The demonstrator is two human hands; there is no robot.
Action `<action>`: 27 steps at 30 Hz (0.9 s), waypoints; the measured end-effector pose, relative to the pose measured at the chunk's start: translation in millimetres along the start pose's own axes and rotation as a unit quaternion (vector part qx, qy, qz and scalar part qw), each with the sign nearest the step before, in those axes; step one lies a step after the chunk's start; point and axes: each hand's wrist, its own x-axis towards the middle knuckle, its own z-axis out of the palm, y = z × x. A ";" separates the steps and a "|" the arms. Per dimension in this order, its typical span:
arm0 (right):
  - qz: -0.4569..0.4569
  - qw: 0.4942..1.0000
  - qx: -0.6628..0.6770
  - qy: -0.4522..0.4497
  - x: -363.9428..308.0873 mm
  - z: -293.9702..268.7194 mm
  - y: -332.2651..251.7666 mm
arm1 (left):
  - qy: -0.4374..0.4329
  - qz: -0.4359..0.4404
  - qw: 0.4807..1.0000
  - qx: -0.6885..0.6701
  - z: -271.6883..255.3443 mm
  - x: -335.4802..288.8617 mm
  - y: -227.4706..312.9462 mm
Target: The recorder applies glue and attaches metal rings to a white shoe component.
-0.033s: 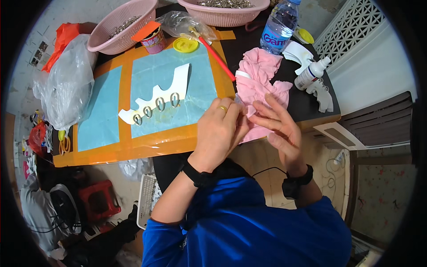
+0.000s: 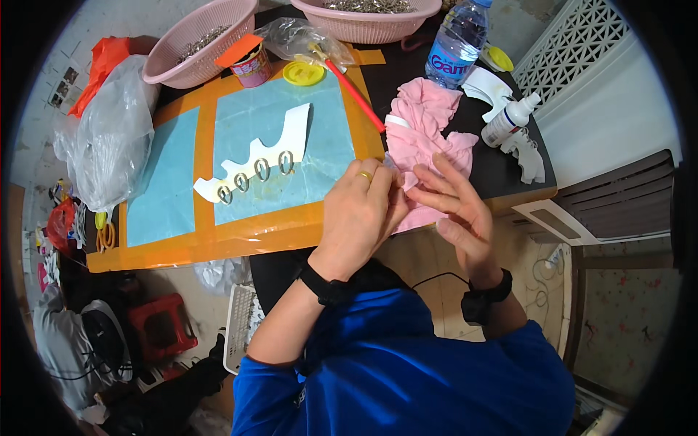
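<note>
My left hand (image 2: 361, 214) is at the table's front edge, with its fingers bent and pressed together; whatever they may hold is hidden. Beside it, my right hand (image 2: 459, 214) has its fingers stretched apart, and their tips come close to the left fingertips. A crumpled pink cloth (image 2: 427, 120) lies under and beyond both hands. To the left, a white scalloped card strip (image 2: 280, 142) rests on a light blue sheet (image 2: 323, 109). Several oval metal rings stand along its lower edge, one of them an oval ring (image 2: 262, 171) near the middle.
A red-handled brush (image 2: 356, 97) lies beside the cloth. Behind are a pink-labelled tub (image 2: 252, 69), a yellow lid (image 2: 303, 73), and a pink basket (image 2: 378, 27) of metal pieces. A water bottle (image 2: 456, 47) and a white nozzle bottle (image 2: 509, 120) stand right. Orange-handled scissors (image 2: 106, 234) lie far left.
</note>
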 end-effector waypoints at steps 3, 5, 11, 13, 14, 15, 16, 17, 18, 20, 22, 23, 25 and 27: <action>0.020 0.999 0.029 0.004 -4.7 4.0 -8.2 | -0.020 -0.043 0.998 0.030 3.5 -1.8 -2.5; 0.006 0.999 -0.034 -0.006 -4.9 7.2 -10.3 | -0.027 -0.085 0.996 0.015 4.7 -5.6 -4.7; 0.008 0.998 0.047 0.039 -3.1 -1.2 -4.3 | -0.007 -0.180 0.977 -0.115 -8.3 -4.4 -0.9; 0.025 0.991 0.124 0.039 -0.1 1.2 -9.8 | -0.004 -0.180 0.975 -0.128 -10.9 -6.3 -2.9; 0.033 0.988 0.142 0.040 1.0 0.3 -9.7 | -0.003 -0.180 0.974 -0.134 -12.3 -7.8 -4.1; 0.042 0.985 0.160 0.040 2.3 -1.0 -8.7 | -0.001 -0.182 0.973 -0.140 -14.3 -9.0 -5.1; 0.051 0.982 0.179 0.040 3.6 -2.1 -7.8 | -0.022 -0.229 0.963 -0.143 -17.9 -9.4 -5.2; 0.053 0.977 0.201 0.038 4.8 -3.1 -7.1 | -0.012 -0.240 0.957 -0.160 -18.3 -9.5 -5.1; 0.056 0.972 0.224 0.036 5.3 -3.7 -5.8 | -0.001 -0.252 0.952 -0.177 -18.0 -10.8 -5.5; 0.058 0.968 0.244 0.032 6.9 -2.6 -5.2 | 0.025 -0.206 0.966 -0.151 -18.8 -9.7 -4.0; 0.059 0.969 0.239 0.028 8.4 1.2 -5.8 | 0.055 -0.091 0.992 -0.065 -21.2 -5.3 2.4; 0.062 0.969 0.239 0.025 8.7 3.2 -6.3 | 0.053 -0.087 0.993 -0.067 -21.5 -4.7 3.9; 0.065 0.969 0.238 0.019 8.8 6.4 -8.3 | 0.050 -0.076 0.993 -0.070 -21.8 -2.8 6.8; 0.059 0.970 0.234 0.010 7.1 8.3 -7.1 | 0.047 -0.055 0.996 -0.045 -22.4 -2.7 8.6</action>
